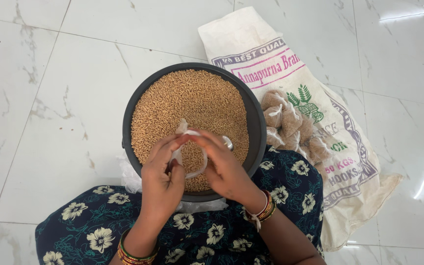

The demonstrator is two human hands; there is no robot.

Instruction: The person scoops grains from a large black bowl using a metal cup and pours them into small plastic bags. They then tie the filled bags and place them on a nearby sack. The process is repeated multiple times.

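Observation:
A round black basin full of brown wheat grain sits on the floor in front of me. Over its near side, my left hand and my right hand both pinch the mouth of a small clear plastic bag partly filled with grain. A bit of shiny metal, perhaps a scoop, shows in the grain just behind my right hand.
A white printed sack lies flat on the floor to the right, with several filled, tied small grain bags piled on it. Crumpled clear plastic lies left of the basin. White marble floor tiles surround everything.

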